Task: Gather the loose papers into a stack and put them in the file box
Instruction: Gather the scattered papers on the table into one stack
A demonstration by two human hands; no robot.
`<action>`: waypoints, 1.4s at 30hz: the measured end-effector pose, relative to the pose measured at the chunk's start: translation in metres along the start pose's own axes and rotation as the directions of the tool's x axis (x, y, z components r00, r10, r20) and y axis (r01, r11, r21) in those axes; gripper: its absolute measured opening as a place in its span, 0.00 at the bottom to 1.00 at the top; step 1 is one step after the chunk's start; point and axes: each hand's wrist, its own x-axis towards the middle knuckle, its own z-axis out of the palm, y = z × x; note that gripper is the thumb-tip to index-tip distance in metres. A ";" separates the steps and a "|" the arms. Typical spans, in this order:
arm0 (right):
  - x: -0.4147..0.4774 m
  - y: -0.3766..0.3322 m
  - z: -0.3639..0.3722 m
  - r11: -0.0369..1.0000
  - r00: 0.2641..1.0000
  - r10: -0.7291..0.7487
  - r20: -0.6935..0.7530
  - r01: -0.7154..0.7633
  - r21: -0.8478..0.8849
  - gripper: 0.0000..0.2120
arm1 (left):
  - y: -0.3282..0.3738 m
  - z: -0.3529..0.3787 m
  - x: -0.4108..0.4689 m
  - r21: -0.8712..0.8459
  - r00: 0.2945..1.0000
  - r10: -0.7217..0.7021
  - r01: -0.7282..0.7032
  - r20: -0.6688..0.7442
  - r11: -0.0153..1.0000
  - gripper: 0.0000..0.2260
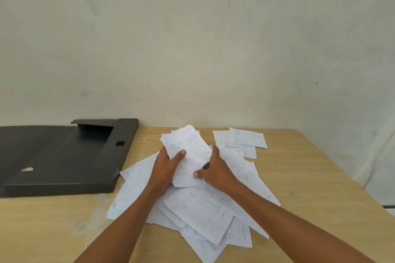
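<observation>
A bundle of white printed papers (188, 145) is lifted a little above the table, tilted away from me. My left hand (165, 166) grips its left edge with the thumb on top. My right hand (213, 172) holds its right lower edge, thumb pressed on the sheet. Under my arms several loose papers (201, 211) lie spread and overlapping on the wooden table (299, 177). Two more sheets (241, 137) lie apart near the wall. The black file box (64, 156) lies open and flat at the left.
A pale wall rises directly behind the table's far edge. The table's right edge runs diagonally at the right, with floor beyond it. Bare wood shows at the front left and at the right of the paper pile.
</observation>
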 end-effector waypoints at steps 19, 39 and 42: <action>0.000 0.007 0.014 0.718 0.826 -0.555 -0.098 0.416 -0.557 0.16 | -0.001 -0.001 0.003 -0.091 0.997 -0.065 0.068 0.032 0.994 0.15; 0.028 0.029 -0.015 0.898 0.906 -0.399 -0.140 0.356 -0.258 0.26 | -0.010 -0.002 0.007 -0.006 1.000 -0.003 0.003 -0.006 1.000 0.11; 0.046 0.043 -0.047 0.945 0.916 -0.274 -0.294 0.199 -0.259 0.21 | -0.009 0.002 0.006 0.065 0.999 0.005 -0.002 -0.035 0.998 0.11</action>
